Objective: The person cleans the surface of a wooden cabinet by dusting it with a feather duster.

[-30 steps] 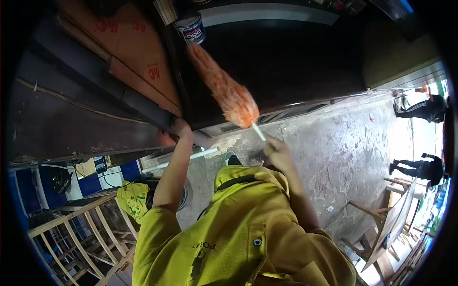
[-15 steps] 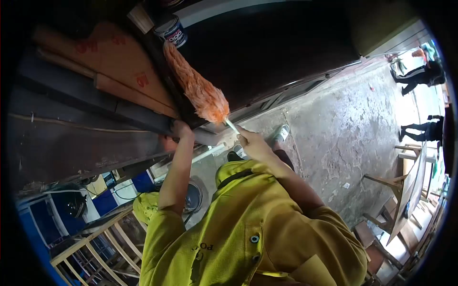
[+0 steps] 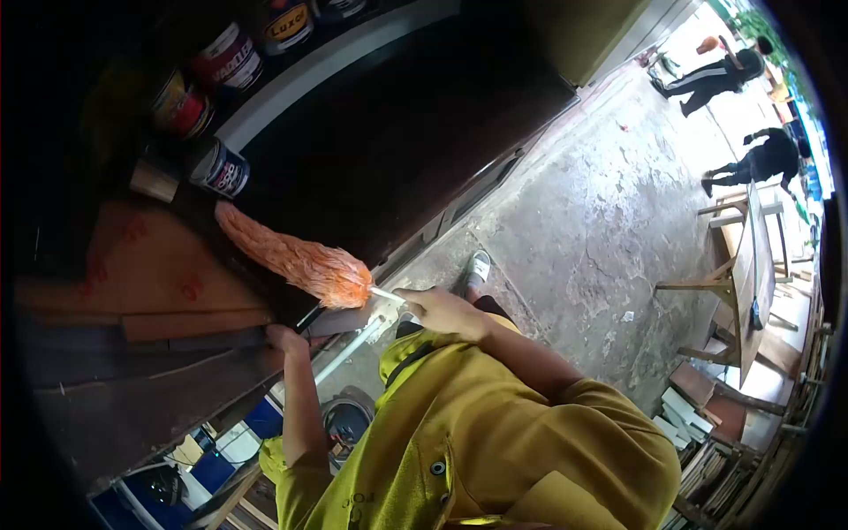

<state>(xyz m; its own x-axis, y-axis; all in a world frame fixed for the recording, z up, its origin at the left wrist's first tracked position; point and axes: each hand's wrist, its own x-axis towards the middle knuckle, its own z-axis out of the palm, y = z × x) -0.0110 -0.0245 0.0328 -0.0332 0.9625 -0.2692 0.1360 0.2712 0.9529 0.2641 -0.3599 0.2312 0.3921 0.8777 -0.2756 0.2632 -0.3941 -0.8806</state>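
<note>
My right hand [image 3: 446, 315] is closed round the white handle of a feather duster [image 3: 305, 262] with fluffy orange plumes. The plumes stretch up and left over the dark glossy surface [image 3: 389, 132], their tip close to a paint can [image 3: 221, 170]. My left hand [image 3: 287, 338] is closed at the edge of a long dark board [image 3: 194, 349], its fingertips partly hidden. Just beyond that hand lies a brown cardboard sheet [image 3: 159, 265] with red print.
Several more cans, one a red-labelled can [image 3: 228, 57], stand along the upper left. A bucket [image 3: 347, 422] is on the floor near my left arm. At right are a wooden table [image 3: 751, 283] and stacked wood pieces [image 3: 698, 415]. Two people [image 3: 768, 159] are farther off.
The view has swung, bringing more cans into sight at the upper left. The duster appears lower and lies flatter across the view. Both hands keep their holds.
</note>
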